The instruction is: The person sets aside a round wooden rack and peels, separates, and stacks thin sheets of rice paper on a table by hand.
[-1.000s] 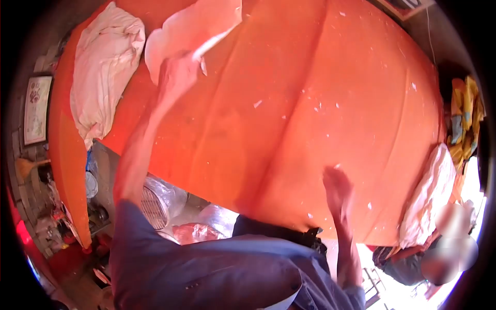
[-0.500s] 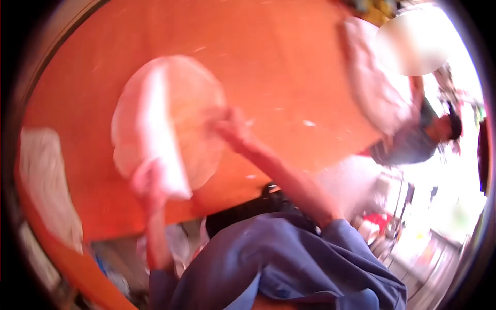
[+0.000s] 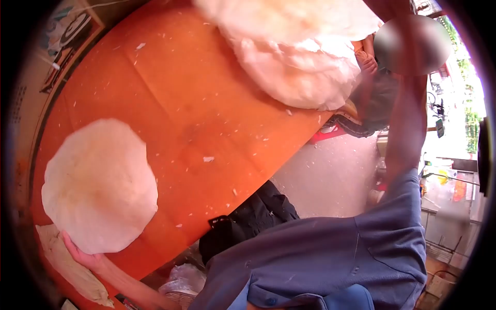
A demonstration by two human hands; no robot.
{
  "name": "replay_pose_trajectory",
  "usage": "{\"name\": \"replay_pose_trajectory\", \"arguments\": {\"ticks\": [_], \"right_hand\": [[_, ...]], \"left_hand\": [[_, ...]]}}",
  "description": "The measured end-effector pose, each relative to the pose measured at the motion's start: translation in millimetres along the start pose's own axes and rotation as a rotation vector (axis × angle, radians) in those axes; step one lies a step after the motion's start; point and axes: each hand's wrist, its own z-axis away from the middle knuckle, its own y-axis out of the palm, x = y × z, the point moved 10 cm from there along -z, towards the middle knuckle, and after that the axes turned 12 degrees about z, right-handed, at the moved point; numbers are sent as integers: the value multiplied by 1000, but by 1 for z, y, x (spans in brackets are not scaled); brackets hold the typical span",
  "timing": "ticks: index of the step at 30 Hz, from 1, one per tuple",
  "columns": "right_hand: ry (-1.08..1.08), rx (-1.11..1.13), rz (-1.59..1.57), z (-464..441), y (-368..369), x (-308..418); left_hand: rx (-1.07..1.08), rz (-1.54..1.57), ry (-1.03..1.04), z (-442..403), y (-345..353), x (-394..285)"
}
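Note:
A round, thin white sheet (image 3: pixel 101 186) lies at the left of the orange tabletop (image 3: pixel 175 134). My left hand (image 3: pixel 82 254) grips its lower edge, fingers partly hidden beneath it. My right arm stretches up along the right side; my right hand (image 3: pixel 388 9) is blurred and cut off by the top edge, beside a large pale sheet (image 3: pixel 294 18). Its fingers cannot be made out. That sheet is blurred and lies over a puffy white pile (image 3: pixel 305 77) at the table's upper right.
A co-worker's hand (image 3: pixel 367 63) is beside the white pile, at the table's right edge. A folded off-white cloth (image 3: pixel 72 266) lies at the lower left. Small white scraps dot the table. A black cloth (image 3: pixel 253 219) hangs at the near edge, above a clear plastic bag (image 3: pixel 183 279).
The view has swung right. The round sheet, earlier with a folded strip under my hands, now lies flat at the left. My right hand has moved from it to the upper right.

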Motion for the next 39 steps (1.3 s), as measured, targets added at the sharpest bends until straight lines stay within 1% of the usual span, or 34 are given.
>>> {"name": "replay_pose_trajectory", "arguments": {"ticks": [2,3,4,5,7,8,9,10,11,12,13,14,15,16,17,18,19,20,21,22,23,24,25,26,27,29,31,32,33,34,35,37,38,39], "right_hand": [[-594,-119,861,38,10,15],[-400,56,942,36,12,-9],[-215,234,1010,52,37,-41],[-232,336,799,80,76,-82],[-140,430,595,145,132,-113],[-88,471,495,178,160,-129],[-80,569,410,209,166,-125],[-78,661,322,238,174,-118],[-98,576,237,264,179,-108],[-121,495,149,286,179,-93],[-30,647,48,308,186,-82],[47,753,-36,330,188,-73],[29,704,-96,339,175,-62],[98,685,-160,349,166,-57],[168,666,-222,357,158,-54],[170,659,-216,365,152,-49],[217,594,-226,370,142,-48],[264,533,-239,373,133,-48],[281,538,-246,372,127,-44],[288,540,-231,369,122,-42],[294,510,-225,363,116,-40],[299,481,-221,358,110,-38],[297,488,-212,352,107,-37],[310,438,-176,342,101,-42],[324,391,-144,333,97,-48],[284,365,-33,308,98,-63],[192,260,45,262,96,-80],[198,234,99,238,98,-90],[155,190,137,207,98,-94],[151,206,166,188,111,-113],[53,130,238,166,126,-130],[108,223,356,130,164,-175],[99,225,357,119,177,-192],[57,212,418,109,187,-209]], "left_hand": [[47,-90,0,2,60,21],[88,-168,-1,4,108,13],[136,-206,6,13,154,23],[184,-242,14,20,201,34],[265,-232,-51,16,268,56],[381,-178,-152,31,319,73],[495,-122,-255,58,374,91],[555,-126,-212,77,420,97],[617,-185,47,110,465,85],[770,-417,497,124,492,74],[876,-328,517,125,512,73],[985,-237,526,126,530,73],[1035,-215,586,129,550,78],[979,-262,645,103,554,94],[838,-37,273,103,559,122],[764,55,54,107,564,160],[657,164,-153,114,567,199],[741,180,-178,113,571,241],[632,57,-332,109,552,300],[623,121,-601,109,533,384],[615,126,-790,148,519,423],[600,-6,-786,155,488,470],[626,-130,-862,175,466,486],[651,-257,-935,197,439,491],[673,-285,-951,210,423,493],[682,-306,-963,221,390,489],[639,-364,-712,200,372,469],[633,-359,-701,198,358,465],[617,-400,-562,184,348,455],[599,-439,-424,169,342,445],[590,-437,-416,161,335,444],[562,-636,30,134,328,410],[524,-606,5,122,316,412],[514,-646,57,116,313,406]]}}
